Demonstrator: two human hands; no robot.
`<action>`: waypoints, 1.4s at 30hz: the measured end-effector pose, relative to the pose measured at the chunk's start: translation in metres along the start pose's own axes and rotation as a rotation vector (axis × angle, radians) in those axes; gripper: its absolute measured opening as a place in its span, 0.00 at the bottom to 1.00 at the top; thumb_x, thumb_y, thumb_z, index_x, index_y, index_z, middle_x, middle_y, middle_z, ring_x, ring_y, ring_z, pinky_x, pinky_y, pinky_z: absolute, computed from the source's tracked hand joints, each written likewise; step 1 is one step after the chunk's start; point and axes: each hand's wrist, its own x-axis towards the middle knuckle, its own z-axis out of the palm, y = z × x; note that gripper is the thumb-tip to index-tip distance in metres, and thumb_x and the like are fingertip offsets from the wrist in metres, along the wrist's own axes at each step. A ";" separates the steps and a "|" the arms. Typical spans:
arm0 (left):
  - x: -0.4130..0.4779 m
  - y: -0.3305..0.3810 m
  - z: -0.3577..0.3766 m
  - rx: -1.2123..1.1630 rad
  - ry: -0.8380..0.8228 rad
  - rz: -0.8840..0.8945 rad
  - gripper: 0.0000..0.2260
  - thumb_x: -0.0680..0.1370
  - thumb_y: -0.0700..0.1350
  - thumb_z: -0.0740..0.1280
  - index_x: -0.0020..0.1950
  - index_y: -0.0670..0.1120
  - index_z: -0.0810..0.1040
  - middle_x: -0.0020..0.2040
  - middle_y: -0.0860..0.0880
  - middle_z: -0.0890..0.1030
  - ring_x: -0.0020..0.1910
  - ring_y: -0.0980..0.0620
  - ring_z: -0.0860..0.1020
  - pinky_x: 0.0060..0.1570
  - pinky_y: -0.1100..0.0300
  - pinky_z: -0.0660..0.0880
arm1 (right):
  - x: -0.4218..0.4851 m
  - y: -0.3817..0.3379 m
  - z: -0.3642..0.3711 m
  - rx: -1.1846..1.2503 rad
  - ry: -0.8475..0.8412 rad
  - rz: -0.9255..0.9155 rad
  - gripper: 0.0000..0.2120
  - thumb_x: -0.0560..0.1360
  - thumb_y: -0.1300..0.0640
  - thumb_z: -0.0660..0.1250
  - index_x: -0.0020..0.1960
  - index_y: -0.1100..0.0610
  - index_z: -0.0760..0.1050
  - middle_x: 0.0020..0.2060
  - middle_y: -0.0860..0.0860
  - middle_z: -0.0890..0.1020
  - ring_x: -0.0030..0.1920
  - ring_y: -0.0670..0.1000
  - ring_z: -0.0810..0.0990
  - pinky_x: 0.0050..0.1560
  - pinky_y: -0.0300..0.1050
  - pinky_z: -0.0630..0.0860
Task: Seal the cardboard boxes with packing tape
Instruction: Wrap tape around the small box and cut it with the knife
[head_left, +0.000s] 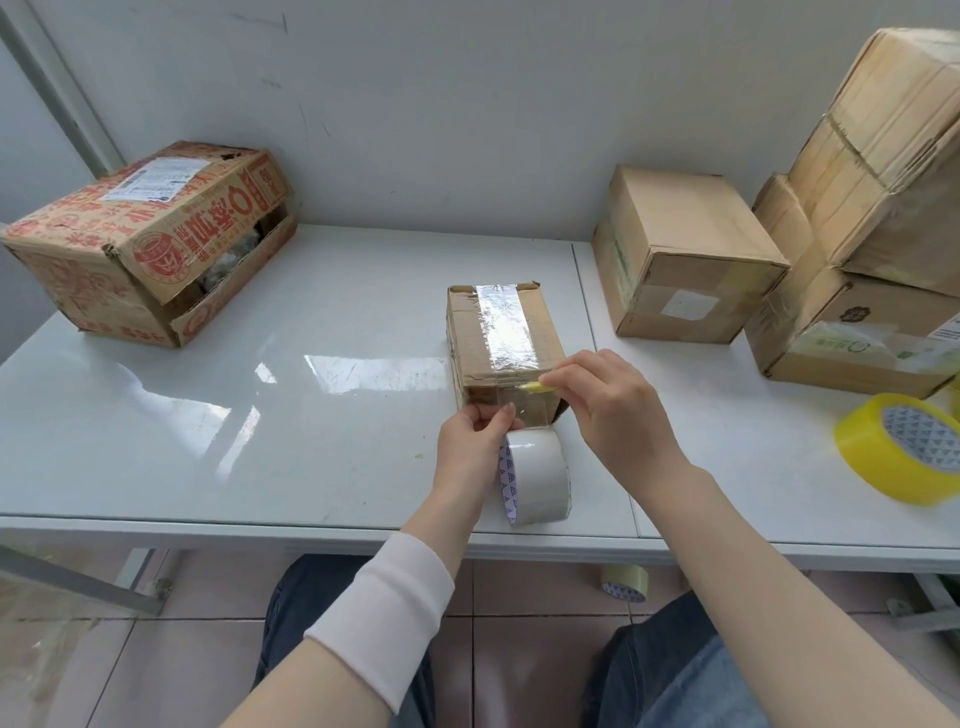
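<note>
A small cardboard box (470, 332) lies on the white table (260, 405) in the middle, with a strip of clear tape (506, 327) running along its top and down its near end. A whitish tape roll (537, 483) stands on edge just in front of the box, still joined to that strip. My left hand (470, 441) pinches the tape between roll and box. My right hand (618, 410) holds a small yellow cutter (537, 386) against the tape at the box's near top edge.
A large red-printed carton (145, 244) lies at the back left. Plain taped boxes (680, 254) are stacked at the right (883, 156). A yellow tape roll (904, 447) sits on the table's right side. Another roll (626, 582) lies on the floor under the table.
</note>
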 end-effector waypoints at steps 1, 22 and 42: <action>0.000 0.000 0.001 0.004 -0.002 -0.002 0.05 0.77 0.45 0.67 0.42 0.47 0.79 0.33 0.57 0.82 0.35 0.60 0.78 0.40 0.63 0.72 | 0.001 0.000 0.002 -0.021 -0.012 -0.018 0.07 0.65 0.72 0.73 0.41 0.64 0.81 0.37 0.57 0.82 0.35 0.59 0.79 0.31 0.51 0.77; -0.029 0.020 -0.006 -0.082 -0.202 0.318 0.04 0.76 0.39 0.67 0.43 0.46 0.77 0.39 0.44 0.82 0.38 0.55 0.81 0.42 0.66 0.76 | -0.075 0.028 0.000 0.017 -0.032 0.702 0.16 0.72 0.57 0.71 0.59 0.58 0.78 0.54 0.54 0.79 0.56 0.56 0.72 0.55 0.47 0.68; 0.046 0.056 -0.064 -0.510 -0.166 -0.103 0.05 0.69 0.49 0.68 0.38 0.49 0.80 0.33 0.49 0.80 0.33 0.51 0.80 0.42 0.53 0.75 | 0.013 0.008 0.049 0.928 -0.113 1.141 0.24 0.76 0.42 0.61 0.64 0.57 0.74 0.58 0.50 0.79 0.60 0.50 0.75 0.60 0.45 0.70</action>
